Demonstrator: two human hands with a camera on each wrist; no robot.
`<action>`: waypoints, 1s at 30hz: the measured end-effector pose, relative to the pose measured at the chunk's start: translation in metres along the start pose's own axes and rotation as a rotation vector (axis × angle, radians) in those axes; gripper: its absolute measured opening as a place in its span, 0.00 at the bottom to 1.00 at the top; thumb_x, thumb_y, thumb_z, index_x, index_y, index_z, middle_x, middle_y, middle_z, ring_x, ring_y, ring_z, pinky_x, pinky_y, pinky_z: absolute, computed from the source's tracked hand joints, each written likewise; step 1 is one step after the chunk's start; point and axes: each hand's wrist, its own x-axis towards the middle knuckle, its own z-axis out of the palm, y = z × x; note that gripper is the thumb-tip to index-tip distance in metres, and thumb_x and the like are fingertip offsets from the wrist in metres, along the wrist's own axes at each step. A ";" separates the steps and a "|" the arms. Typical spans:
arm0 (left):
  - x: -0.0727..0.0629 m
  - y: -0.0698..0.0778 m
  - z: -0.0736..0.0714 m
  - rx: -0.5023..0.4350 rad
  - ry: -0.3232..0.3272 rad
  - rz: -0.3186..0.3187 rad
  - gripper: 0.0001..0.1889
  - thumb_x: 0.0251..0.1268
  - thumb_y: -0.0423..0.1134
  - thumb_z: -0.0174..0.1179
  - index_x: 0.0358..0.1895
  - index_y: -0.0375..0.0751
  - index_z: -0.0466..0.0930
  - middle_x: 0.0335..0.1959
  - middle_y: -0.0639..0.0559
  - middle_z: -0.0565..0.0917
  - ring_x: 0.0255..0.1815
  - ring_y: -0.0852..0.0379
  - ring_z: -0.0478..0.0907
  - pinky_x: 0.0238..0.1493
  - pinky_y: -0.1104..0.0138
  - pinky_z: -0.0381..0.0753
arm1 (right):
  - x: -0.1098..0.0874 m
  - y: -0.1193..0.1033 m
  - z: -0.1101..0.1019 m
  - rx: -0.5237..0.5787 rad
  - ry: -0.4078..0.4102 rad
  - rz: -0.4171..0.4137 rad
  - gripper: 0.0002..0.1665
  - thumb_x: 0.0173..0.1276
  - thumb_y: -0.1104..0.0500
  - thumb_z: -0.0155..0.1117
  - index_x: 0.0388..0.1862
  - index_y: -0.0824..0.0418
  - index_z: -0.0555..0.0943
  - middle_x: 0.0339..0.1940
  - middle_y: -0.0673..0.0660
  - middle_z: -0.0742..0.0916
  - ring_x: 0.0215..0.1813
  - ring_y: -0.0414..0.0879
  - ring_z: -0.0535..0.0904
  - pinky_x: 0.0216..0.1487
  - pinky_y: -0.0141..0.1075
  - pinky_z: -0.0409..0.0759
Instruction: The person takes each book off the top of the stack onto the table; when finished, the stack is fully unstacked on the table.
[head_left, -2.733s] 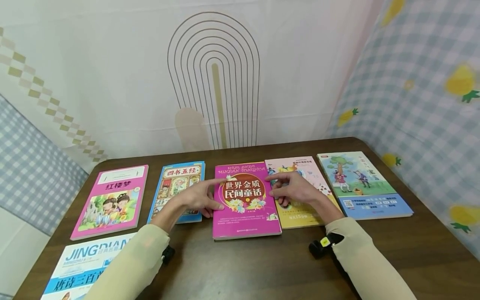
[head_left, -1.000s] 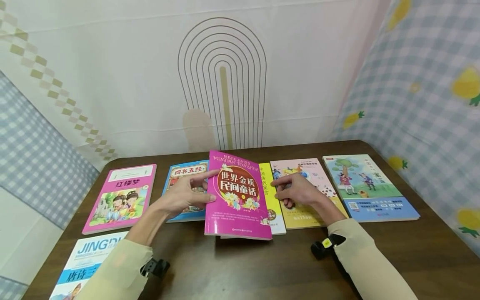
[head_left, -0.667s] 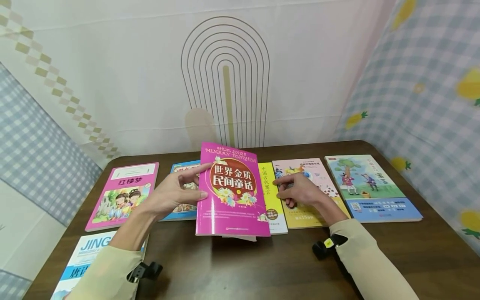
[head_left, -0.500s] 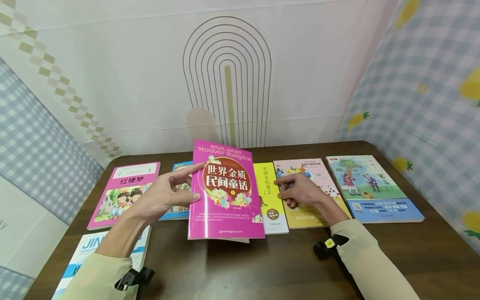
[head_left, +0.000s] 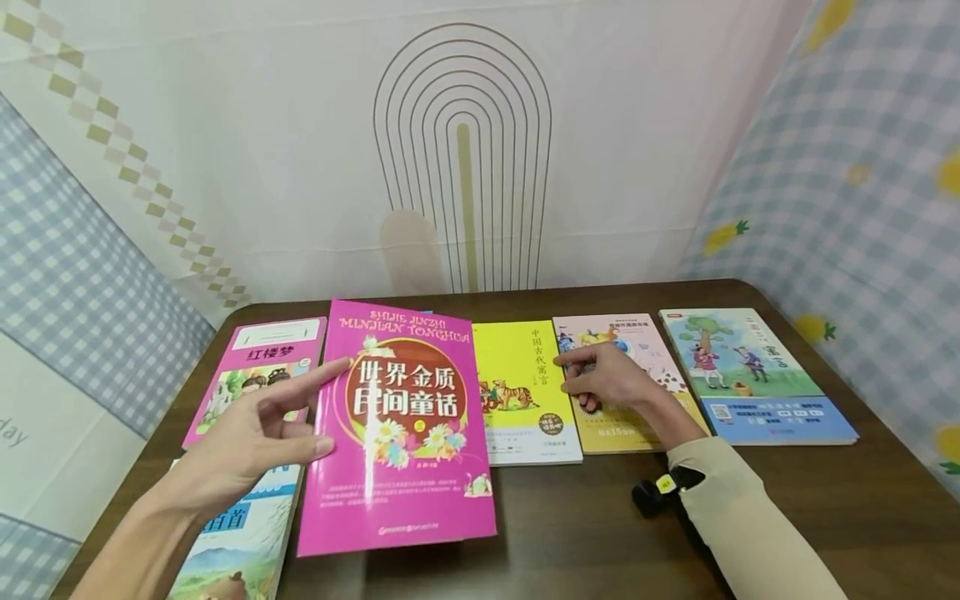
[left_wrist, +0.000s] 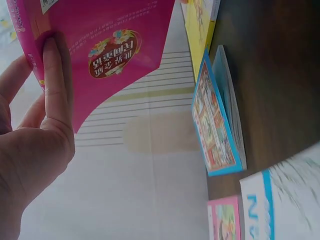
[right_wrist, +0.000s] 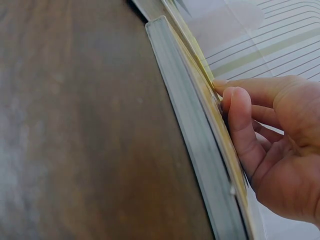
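Note:
A magenta children's book [head_left: 442, 483] is raised off the table at the front middle, cover up and slanted. My left hand [head_left: 243, 433] grips it by its left edge, thumb on the front cover; in the left wrist view the fingers lie against the spine and back cover. Flat on the table behind it lies a yellow book [head_left: 510, 346] with a tiger picture, its left part hidden. My right hand [head_left: 611, 379] lies over a pink and yellow book [head_left: 622, 433], index finger and thumb tips right at the yellow book's right edge.
On the right lies a green and blue book [head_left: 757, 408]. A pink book [head_left: 288, 333] lies at the left, with a white and blue book [head_left: 262, 533] in front, partly covered by my left arm. A blue-bordered book [left_wrist: 215, 120] stands out in the left wrist view. A cloth backdrop [head_left: 322, 150] hangs behind the table.
My left hand has lifted the magenta book off the yellow one and brought it left and nearer, uncovering the yellow cover. My right hand has stayed almost in place.

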 end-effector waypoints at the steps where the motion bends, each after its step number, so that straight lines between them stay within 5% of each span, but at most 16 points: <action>1: -0.005 -0.002 -0.001 -0.033 -0.025 0.012 0.39 0.74 0.26 0.62 0.85 0.48 0.60 0.78 0.48 0.69 0.28 0.60 0.78 0.46 0.67 0.89 | 0.000 0.000 0.000 -0.004 0.004 0.001 0.31 0.73 0.65 0.70 0.73 0.69 0.77 0.37 0.61 0.85 0.22 0.47 0.80 0.25 0.38 0.84; 4: -0.021 -0.007 -0.005 -0.108 -0.073 0.008 0.40 0.76 0.23 0.58 0.86 0.48 0.57 0.81 0.54 0.68 0.48 0.56 0.90 0.50 0.63 0.91 | 0.000 -0.001 0.000 -0.008 0.011 0.003 0.30 0.72 0.65 0.70 0.72 0.69 0.77 0.36 0.61 0.85 0.22 0.47 0.80 0.25 0.37 0.84; 7: -0.037 -0.017 -0.008 -0.216 -0.133 -0.029 0.40 0.78 0.22 0.54 0.87 0.51 0.54 0.77 0.55 0.75 0.60 0.42 0.87 0.55 0.55 0.90 | 0.000 -0.001 0.000 -0.009 0.011 0.006 0.30 0.72 0.65 0.70 0.72 0.68 0.78 0.36 0.61 0.85 0.22 0.47 0.80 0.26 0.38 0.84; 12: -0.061 -0.035 -0.010 -0.440 -0.203 -0.187 0.37 0.84 0.26 0.48 0.87 0.62 0.53 0.75 0.53 0.77 0.64 0.35 0.83 0.61 0.44 0.84 | 0.001 -0.001 0.001 -0.008 0.006 0.011 0.30 0.73 0.64 0.70 0.72 0.68 0.78 0.36 0.61 0.85 0.23 0.47 0.81 0.26 0.38 0.85; 15: -0.074 -0.049 -0.008 -0.562 -0.214 -0.271 0.36 0.85 0.27 0.45 0.85 0.68 0.58 0.74 0.54 0.76 0.60 0.40 0.87 0.60 0.47 0.86 | 0.002 -0.002 0.000 -0.007 0.003 0.008 0.30 0.73 0.65 0.70 0.73 0.68 0.77 0.36 0.61 0.85 0.23 0.47 0.81 0.26 0.38 0.85; 21: -0.089 -0.075 0.003 -0.805 -0.276 -0.363 0.34 0.87 0.28 0.40 0.82 0.71 0.63 0.75 0.49 0.73 0.74 0.33 0.74 0.72 0.39 0.71 | 0.001 -0.002 -0.001 -0.006 0.001 -0.002 0.31 0.73 0.65 0.70 0.73 0.69 0.77 0.37 0.61 0.85 0.23 0.48 0.81 0.26 0.38 0.85; 24: -0.091 -0.085 0.005 -0.846 -0.297 -0.401 0.31 0.89 0.30 0.39 0.81 0.70 0.65 0.76 0.49 0.72 0.76 0.32 0.73 0.73 0.39 0.70 | 0.001 -0.002 -0.001 -0.010 0.005 -0.004 0.31 0.73 0.65 0.70 0.73 0.69 0.77 0.37 0.61 0.85 0.23 0.47 0.81 0.26 0.38 0.85; 30: -0.089 -0.096 0.005 -0.781 -0.312 -0.419 0.32 0.86 0.28 0.41 0.80 0.68 0.66 0.75 0.47 0.74 0.72 0.34 0.77 0.70 0.40 0.74 | 0.001 -0.001 0.000 -0.011 0.004 -0.002 0.31 0.73 0.64 0.70 0.73 0.69 0.77 0.38 0.61 0.86 0.24 0.47 0.81 0.26 0.38 0.85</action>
